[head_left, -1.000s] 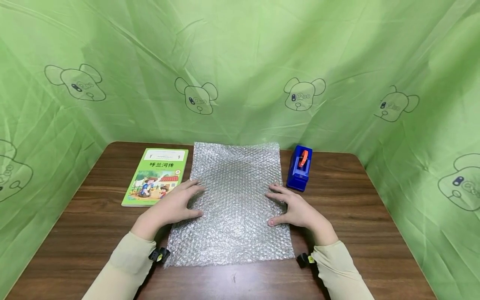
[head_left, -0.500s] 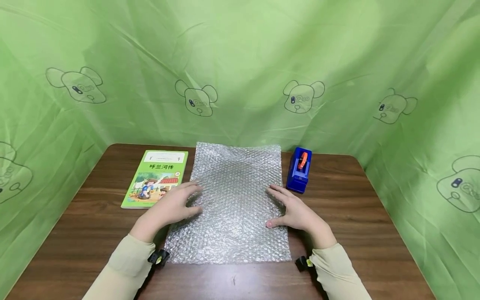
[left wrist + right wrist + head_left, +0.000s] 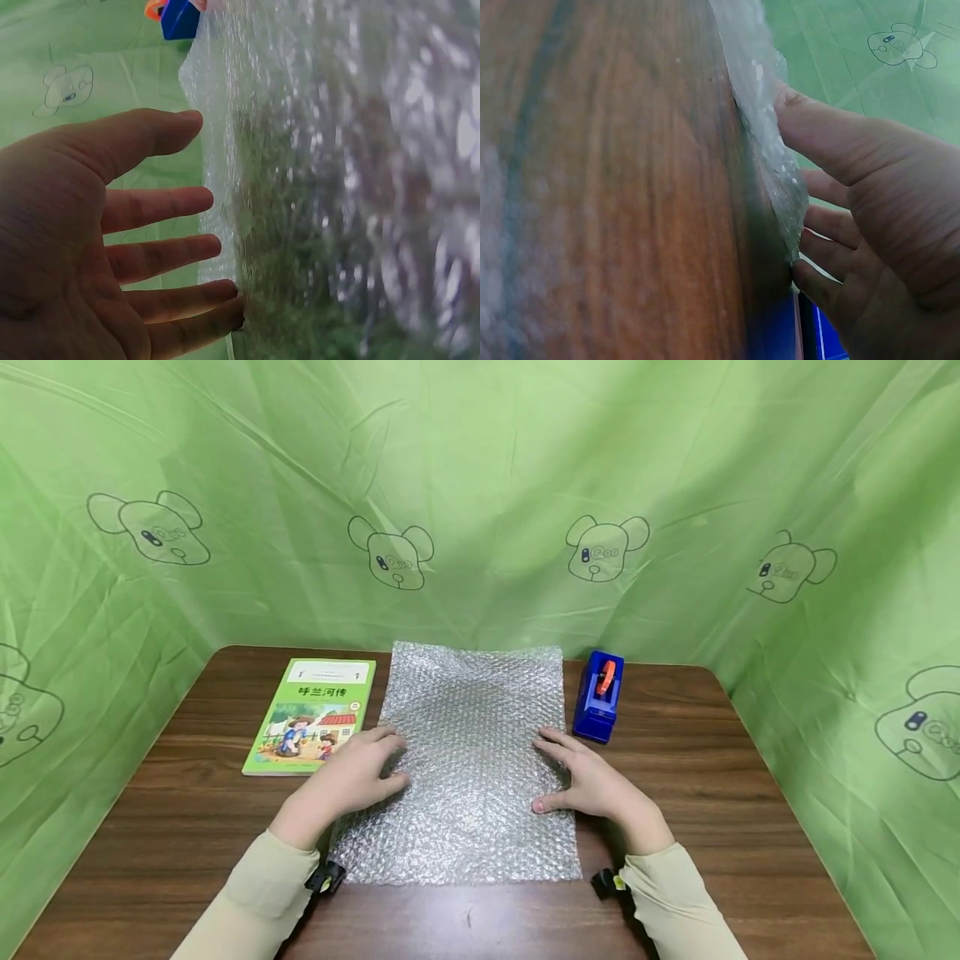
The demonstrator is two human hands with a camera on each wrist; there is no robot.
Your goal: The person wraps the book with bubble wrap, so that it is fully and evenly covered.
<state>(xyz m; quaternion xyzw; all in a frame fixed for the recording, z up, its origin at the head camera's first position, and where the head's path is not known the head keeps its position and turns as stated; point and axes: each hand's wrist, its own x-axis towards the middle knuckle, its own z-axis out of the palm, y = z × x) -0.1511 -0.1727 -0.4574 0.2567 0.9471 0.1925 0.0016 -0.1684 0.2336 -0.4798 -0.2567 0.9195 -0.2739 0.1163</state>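
A sheet of clear bubble wrap (image 3: 472,760) lies flat in the middle of the table, its far edge slightly raised. My left hand (image 3: 351,778) is at its left side, fingers spread and straight, fingertips over the margin. Across from it, my right hand (image 3: 595,778) has its loosely bent fingers and thumb over the right margin. In the left wrist view the fingertips (image 3: 199,199) point at the wrap's surface, nothing between them. The right wrist view shows the thumb (image 3: 810,124) and fingers right at the wrap's edge.
A green picture-covered book (image 3: 318,714) lies left of the wrap, partly behind my left hand. To the right stands a blue tape dispenser (image 3: 597,706) with an orange roll. Green fabric (image 3: 480,485) with bear-head drawings encloses the brown wooden table (image 3: 697,827).
The wrap's near edge has shifted slightly away from me over the last second. My left hand has drifted a little to the right lately; the right hand has barely moved.
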